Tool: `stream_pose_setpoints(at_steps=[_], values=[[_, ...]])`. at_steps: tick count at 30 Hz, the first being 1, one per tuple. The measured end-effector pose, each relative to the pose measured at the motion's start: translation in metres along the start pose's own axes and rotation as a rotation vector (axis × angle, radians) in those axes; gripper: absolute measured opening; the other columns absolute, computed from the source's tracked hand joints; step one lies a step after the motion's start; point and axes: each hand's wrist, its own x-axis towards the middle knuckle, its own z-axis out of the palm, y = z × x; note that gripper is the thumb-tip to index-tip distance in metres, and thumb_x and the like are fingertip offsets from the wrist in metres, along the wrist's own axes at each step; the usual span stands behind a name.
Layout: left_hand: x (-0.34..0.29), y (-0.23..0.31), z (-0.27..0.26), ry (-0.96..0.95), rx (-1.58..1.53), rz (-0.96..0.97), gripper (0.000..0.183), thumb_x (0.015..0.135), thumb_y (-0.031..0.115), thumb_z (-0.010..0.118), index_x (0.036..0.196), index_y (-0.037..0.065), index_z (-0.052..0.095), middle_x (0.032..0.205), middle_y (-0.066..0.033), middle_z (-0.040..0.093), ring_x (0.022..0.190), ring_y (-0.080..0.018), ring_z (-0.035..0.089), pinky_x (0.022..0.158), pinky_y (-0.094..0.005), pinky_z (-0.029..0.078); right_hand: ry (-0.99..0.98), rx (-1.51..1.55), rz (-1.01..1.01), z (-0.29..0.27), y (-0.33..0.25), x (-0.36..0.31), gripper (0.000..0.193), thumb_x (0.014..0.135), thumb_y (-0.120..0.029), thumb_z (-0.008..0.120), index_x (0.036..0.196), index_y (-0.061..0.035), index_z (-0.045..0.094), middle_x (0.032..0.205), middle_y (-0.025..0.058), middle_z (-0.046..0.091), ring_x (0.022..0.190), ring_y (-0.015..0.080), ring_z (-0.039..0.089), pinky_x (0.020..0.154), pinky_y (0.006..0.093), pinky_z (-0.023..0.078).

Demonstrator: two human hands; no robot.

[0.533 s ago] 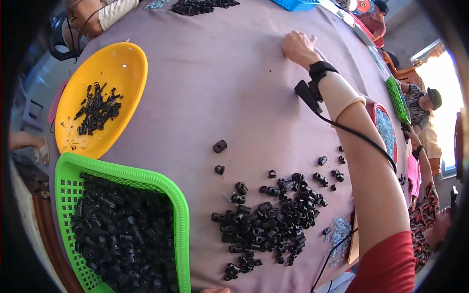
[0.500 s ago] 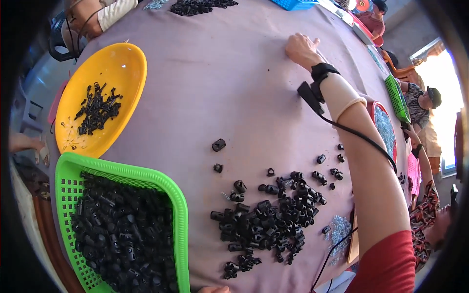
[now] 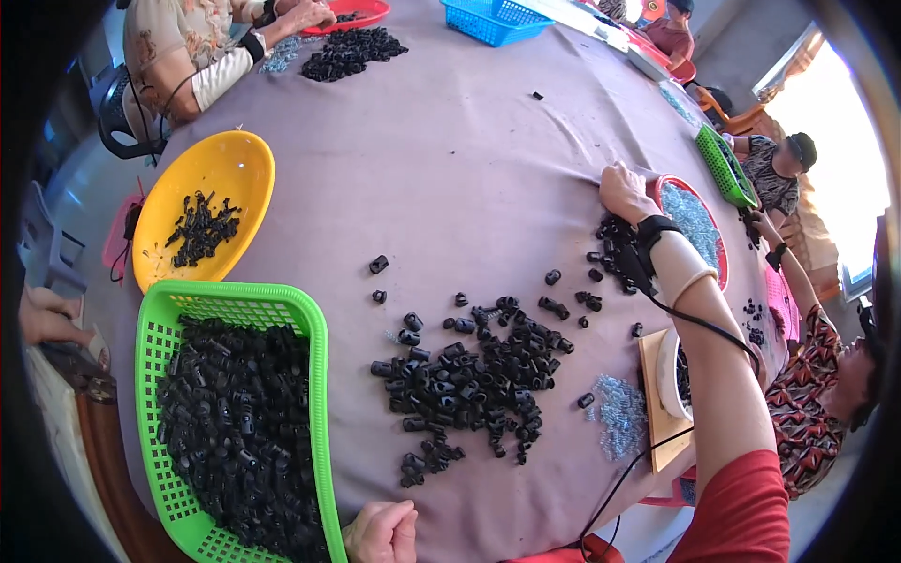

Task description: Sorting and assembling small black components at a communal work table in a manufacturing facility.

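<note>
My right hand (image 3: 626,192), arm stretched out, has its fingers curled on the cloth beside a red bowl (image 3: 718,267) of small metal springs. What those fingers hold, if anything, is hidden. Below its wrist, which wears a black band and cable, lies a group of small black plastic parts (image 3: 615,246). My left hand (image 3: 380,533) is closed at the near edge, next to the corner of a green basket (image 3: 317,375) full of black parts; its grip is hidden. A pile of black cylindrical parts (image 3: 469,371) spreads on the table between my hands.
A yellow bowl (image 3: 253,202) with thin black pieces stands at left. Loose springs (image 3: 619,413) lie near a wooden board (image 3: 662,450) under my right forearm. At the far side are a blue basket (image 3: 497,28) and another black pile (image 3: 352,54). Other people sit around the table.
My right hand has come back nearer, to beside the red bowl. My left hand shows more at the near edge. The whole view has shifted, showing more of the far side.
</note>
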Motion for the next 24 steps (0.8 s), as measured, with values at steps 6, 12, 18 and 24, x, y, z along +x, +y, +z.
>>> stream_pose_setpoints(at_steps=[6,12,18,24], values=[[0.0,0.001,0.001,0.025,-0.041,0.021,0.008,0.082,0.0,0.062,0.09,0.0,0.061,0.079,-0.0145,0.06,0.071,-0.0308,0.06,0.063,-0.0353,0.048,-0.267,-0.045,-0.073,-0.033,0.037,-0.033,0.022,0.073,-0.008,0.054,0.085,0.0028,0.068,0.087,0.0247,0.065,0.082,0.0356,0.066,0.072,0.0422,0.053],[-0.002,0.002,0.004,0.041,-0.03,0.016,0.005,0.082,0.0,0.062,0.087,0.0,0.061,0.079,-0.0145,0.061,0.071,-0.0306,0.06,0.063,-0.0355,0.048,-0.14,0.027,-0.017,-0.051,0.008,-0.028,0.021,0.072,-0.006,0.054,0.084,0.0042,0.067,0.088,0.0247,0.064,0.084,0.0378,0.064,0.072,0.0424,0.052],[-0.001,0.002,0.003,0.044,0.011,-0.026,0.008,0.08,-0.001,0.064,0.087,0.0,0.061,0.078,-0.0142,0.06,0.069,-0.0304,0.059,0.062,-0.0359,0.048,0.145,0.294,-0.227,-0.04,-0.022,0.048,0.025,0.078,-0.008,0.049,0.097,0.0008,0.063,0.099,0.0237,0.059,0.096,0.0398,0.057,0.084,0.043,0.046],[0.002,-0.001,-0.004,-0.043,0.067,-0.063,0.017,0.076,-0.003,0.067,0.092,0.001,0.06,0.077,-0.0144,0.06,0.064,-0.0307,0.059,0.056,-0.0363,0.048,0.195,0.328,-0.255,-0.018,-0.03,0.151,0.038,0.08,-0.007,0.047,0.118,-0.0068,0.055,0.122,0.0186,0.052,0.115,0.0338,0.047,0.098,0.0386,0.039]])
